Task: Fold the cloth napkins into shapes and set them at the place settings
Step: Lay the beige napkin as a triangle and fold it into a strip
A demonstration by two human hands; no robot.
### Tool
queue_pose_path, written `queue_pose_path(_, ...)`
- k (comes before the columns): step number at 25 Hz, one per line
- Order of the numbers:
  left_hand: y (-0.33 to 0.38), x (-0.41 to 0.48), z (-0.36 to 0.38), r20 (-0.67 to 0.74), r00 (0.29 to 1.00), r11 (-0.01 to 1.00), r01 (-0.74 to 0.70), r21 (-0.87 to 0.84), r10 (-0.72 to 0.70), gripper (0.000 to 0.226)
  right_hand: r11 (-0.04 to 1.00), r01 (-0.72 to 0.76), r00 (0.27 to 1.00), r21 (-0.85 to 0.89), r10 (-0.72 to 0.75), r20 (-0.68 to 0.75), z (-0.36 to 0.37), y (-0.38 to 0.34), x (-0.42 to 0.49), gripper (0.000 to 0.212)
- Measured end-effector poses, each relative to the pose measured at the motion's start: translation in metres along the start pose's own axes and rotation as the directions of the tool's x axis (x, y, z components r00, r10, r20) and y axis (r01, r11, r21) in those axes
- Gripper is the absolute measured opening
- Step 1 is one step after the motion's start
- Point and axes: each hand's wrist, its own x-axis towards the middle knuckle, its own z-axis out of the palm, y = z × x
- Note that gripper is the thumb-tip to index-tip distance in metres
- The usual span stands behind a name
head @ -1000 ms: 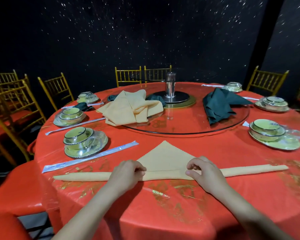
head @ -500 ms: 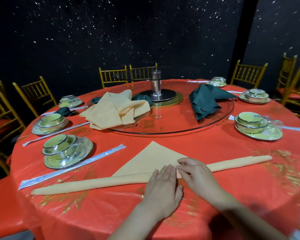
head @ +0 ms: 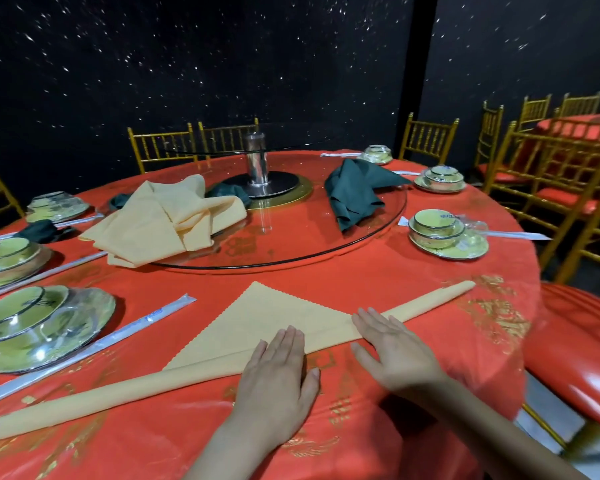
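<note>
Two flat hands, left hand [head: 278, 372] and right hand [head: 392, 348], press the napkin [head: 267, 323] roll's middle on the tabletop [head: 378, 271], its long axis running out past both, its unrolled point beyond the fingertips.

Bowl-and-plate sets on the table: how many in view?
6. Left near set, left middle set, left far set; right near set, right middle set, right far set. Others may lie outside the frame.

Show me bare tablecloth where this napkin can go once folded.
Bare cloth lies between the turntable and the rolled napkin, widest towards the right-hand bowl set. Also the near edge below the roll. Crowded: left side, with bowl sets and wrapped chopsticks.
</note>
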Motion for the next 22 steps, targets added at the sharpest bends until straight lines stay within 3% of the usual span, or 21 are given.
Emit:
queue_pose_path(5,-0.001,0.000,0.000,0.002,1.000,1.000,0.000,0.010,0.000,0.095,0.978,-0.202,0.979,-0.047,0.202,0.011,-0.012,0.029,-0.005,0.060)
queue_pose_path(14,0.000,0.000,-0.002,0.025,1.000,1.000,-0.005,-0.004,0.005,0.095,0.911,-0.396,0.917,-0.116,0.399,-0.001,-0.019,0.045,-0.008,0.072)
queue_pose_path(16,0.002,-0.001,-0.003,0.022,1.000,1.000,-0.001,-0.001,0.001,0.093,0.937,-0.327,0.945,-0.123,0.322,-0.063,-0.021,0.030,-0.006,0.080)
queue_pose_path(18,0.002,0.000,-0.003,0.021,1.000,1.000,0.017,0.010,-0.017,0.081,0.988,-0.113,0.990,-0.103,0.102,-0.100,-0.018,0.000,-0.001,0.090)
queue_pose_path(20,0.001,0.001,-0.002,0.044,0.999,0.999,0.023,0.027,-0.024,0.070,0.988,0.103,0.993,-0.114,-0.109,-0.054,-0.012,-0.033,0.003,0.090)
queue_pose_path(22,-0.001,0.000,-0.001,0.039,0.999,1.000,0.005,0.009,-0.005,0.079,0.972,0.192,0.978,-0.138,-0.201,-0.054,-0.001,-0.053,0.009,0.092)
